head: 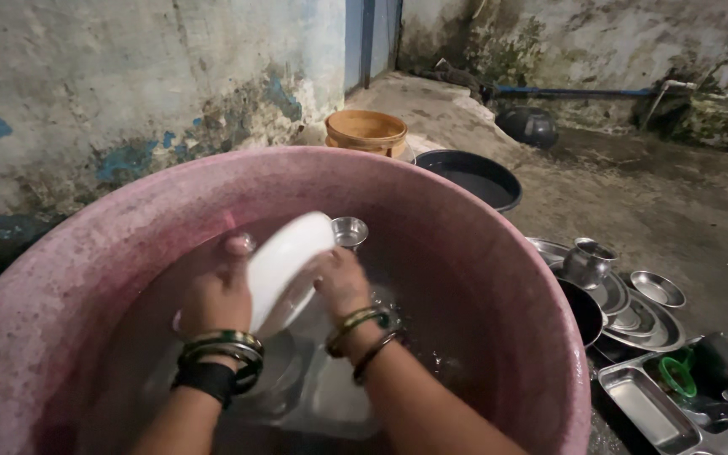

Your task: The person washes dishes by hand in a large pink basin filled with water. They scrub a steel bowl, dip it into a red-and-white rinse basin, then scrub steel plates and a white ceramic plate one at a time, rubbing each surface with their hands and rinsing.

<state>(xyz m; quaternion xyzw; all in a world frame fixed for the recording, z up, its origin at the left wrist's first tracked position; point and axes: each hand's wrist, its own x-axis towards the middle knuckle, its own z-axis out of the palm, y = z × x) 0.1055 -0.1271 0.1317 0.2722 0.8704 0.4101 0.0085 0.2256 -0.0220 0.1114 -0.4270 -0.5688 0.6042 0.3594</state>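
A stained, peeling wall (86, 93) with blue patches ran behind me, and rough concrete ground (676, 202) spread out toward three o'clock. Filling most of my view was a big pink tub (482, 253) holding water. At twelve o'clock beyond its rim sat an orange bucket (366, 131), with a dark basin (475, 177) just beside it at one o'clock. At four o'clock, outside the tub, lay a heap of steel dishes (634, 316), and near them a compartmented steel tray (646, 409).

Inside the tub, at its centre, I held a white plate (284, 265) tilted on edge above the water. My left hand (216, 291) gripped its left side, fingers curled around the rim with the thumb up on top. My right hand (343, 282) pressed against its right face; I could not tell how those fingers lay, since the plate hid them. A small steel cup (350, 230) stood just behind the plate at twelve o'clock. Green bangles (222, 347) circled both my wrists.
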